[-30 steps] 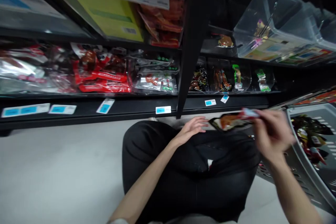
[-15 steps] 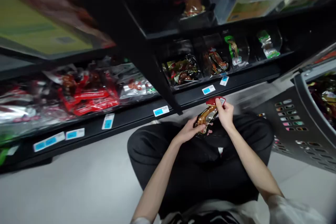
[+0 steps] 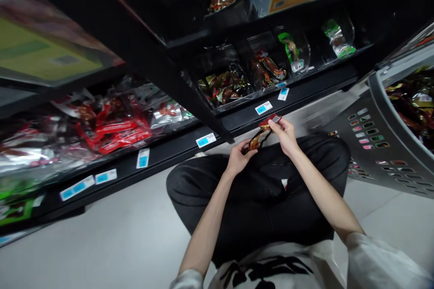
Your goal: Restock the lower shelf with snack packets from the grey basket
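Between my two hands, above my crossed legs, is a snack packet (image 3: pixel 260 137) with a clear, dark-edged body and a red end; brown food shows through it. My left hand (image 3: pixel 239 157) grips its lower end, thumb on one side and fingers curled round the other. At the red end my right hand (image 3: pixel 285 136) pinches the packet near a small barcode. Just ahead of my hands, the bottom shelf carries similar brown packets (image 3: pixel 269 68) in a clear divided bin, beside a compartment of dark mixed packets (image 3: pixel 227 86).
A grey basket (image 3: pixel 366 99) full of packets stands at my right. Red packets (image 3: pixel 118 131) and silver ones (image 3: pixel 166 115) fill the shelf at left. A black upright post (image 3: pixel 190 86) divides the shelving. Green-and-silver packets (image 3: pixel 339 40) lie further right. Price labels (image 3: pixel 206 140) line the shelf edge.
My hands have raised the packet slightly toward the shelf and tilted it, so its front shows less. The view has shifted a little; both hands keep their hold.
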The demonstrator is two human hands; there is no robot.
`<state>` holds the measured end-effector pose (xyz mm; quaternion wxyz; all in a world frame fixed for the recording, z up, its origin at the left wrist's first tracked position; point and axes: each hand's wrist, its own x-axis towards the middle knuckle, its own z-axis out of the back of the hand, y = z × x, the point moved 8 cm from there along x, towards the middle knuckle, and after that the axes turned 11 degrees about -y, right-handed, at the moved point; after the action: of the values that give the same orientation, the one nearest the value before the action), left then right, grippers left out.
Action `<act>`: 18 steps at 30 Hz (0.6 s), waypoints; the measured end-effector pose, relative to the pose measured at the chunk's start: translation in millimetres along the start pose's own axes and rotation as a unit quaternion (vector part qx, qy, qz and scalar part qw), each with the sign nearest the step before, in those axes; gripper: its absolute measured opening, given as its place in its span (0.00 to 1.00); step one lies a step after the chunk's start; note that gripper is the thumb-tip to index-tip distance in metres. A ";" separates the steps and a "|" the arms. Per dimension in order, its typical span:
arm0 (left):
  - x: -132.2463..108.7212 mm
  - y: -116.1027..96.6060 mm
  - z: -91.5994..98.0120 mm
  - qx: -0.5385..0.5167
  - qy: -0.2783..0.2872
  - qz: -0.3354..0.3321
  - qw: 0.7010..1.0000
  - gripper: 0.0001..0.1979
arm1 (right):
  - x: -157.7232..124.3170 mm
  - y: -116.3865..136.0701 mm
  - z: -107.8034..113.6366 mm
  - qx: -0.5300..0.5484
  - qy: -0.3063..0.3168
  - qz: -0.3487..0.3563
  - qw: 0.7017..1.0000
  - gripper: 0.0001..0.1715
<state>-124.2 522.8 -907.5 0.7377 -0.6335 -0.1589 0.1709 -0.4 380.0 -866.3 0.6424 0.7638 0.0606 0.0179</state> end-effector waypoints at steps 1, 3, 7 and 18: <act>1.2 -2.9 7.2 0.036 -0.040 -0.039 0.998 0.17 | -0.6 -2.1 -2.8 0.014 0.016 -0.010 1.000 0.15; -1.4 -15.0 17.6 0.118 -0.104 -0.144 0.977 0.15 | -1.3 -10.9 -4.5 0.044 0.022 -0.041 0.998 0.16; -16.6 -36.3 19.7 0.265 -0.158 -0.309 0.900 0.24 | -1.7 -42.9 4.1 0.115 -0.048 -0.153 0.980 0.22; -35.1 -42.5 -13.4 0.467 -0.075 -0.373 0.798 0.32 | -18.4 -18.9 -29.1 0.195 0.082 -0.170 0.962 0.29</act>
<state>-147.3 489.2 -868.0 0.9365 -0.0885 -0.3389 -0.0171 -23.1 409.6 -878.9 0.4669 0.8487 0.2449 -0.0413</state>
